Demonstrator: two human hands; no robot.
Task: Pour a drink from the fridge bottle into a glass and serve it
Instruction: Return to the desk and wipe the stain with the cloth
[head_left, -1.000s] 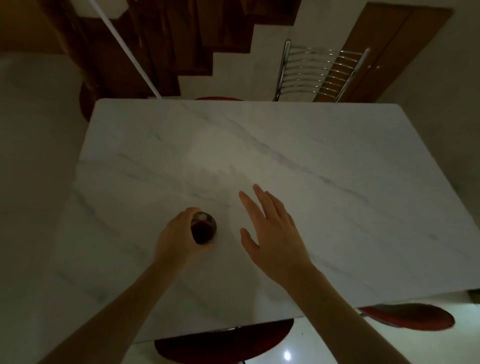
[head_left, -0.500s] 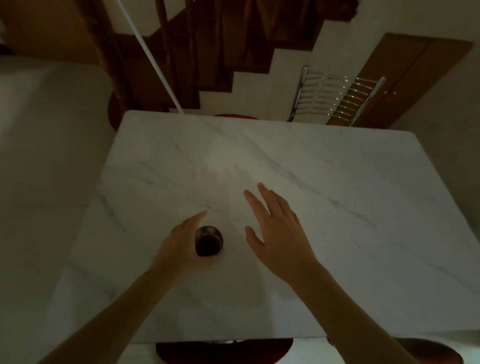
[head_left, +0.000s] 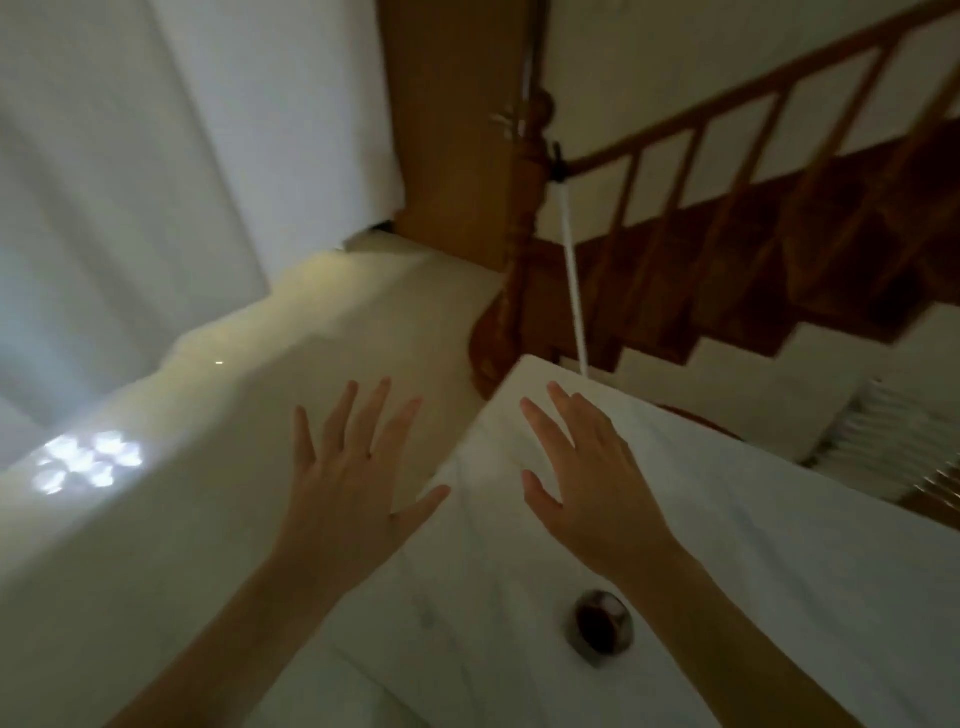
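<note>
I'm seeing a dim, motion-blurred frame; a bright patch of light (head_left: 85, 460) is glaring on the floor (head_left: 218, 395), edges bending.

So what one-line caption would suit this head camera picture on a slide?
Both hands, left hand and right hand, spread open and empty above the marble table; the filled glass stands served.

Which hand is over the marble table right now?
The right hand, open above the marble table beyond the glass. The left hand hovers mostly over the floor.
</note>
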